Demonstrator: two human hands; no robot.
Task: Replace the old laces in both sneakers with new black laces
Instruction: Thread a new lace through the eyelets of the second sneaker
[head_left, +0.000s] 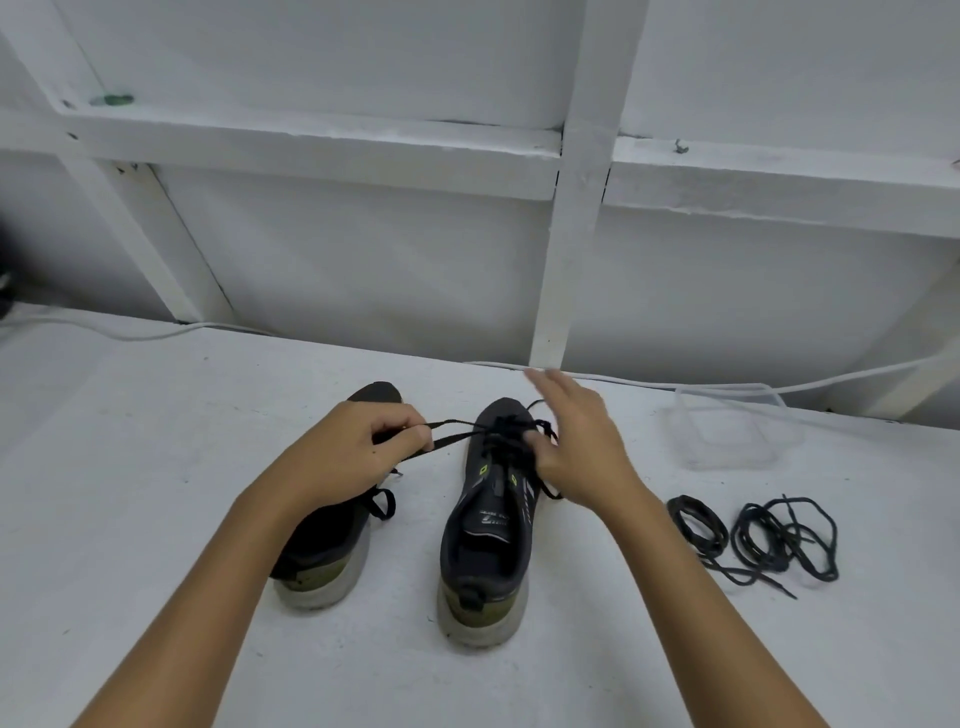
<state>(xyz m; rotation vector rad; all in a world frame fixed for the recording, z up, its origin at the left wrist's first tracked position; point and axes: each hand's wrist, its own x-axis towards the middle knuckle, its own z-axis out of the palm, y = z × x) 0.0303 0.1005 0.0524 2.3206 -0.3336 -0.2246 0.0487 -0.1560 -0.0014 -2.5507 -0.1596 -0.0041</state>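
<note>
Pinching a lace (447, 434) of the right sneaker (491, 519), your left hand (358, 457) draws it leftward over the left sneaker (327, 551) — your right hand (576, 441) hovers, fingers spread; new laces (753, 538) lie right.

The left sneaker (322, 551) is largely hidden beneath the left hand (353, 457) and forearm. Fingertips of the right hand (576, 447) are blurred.
</note>
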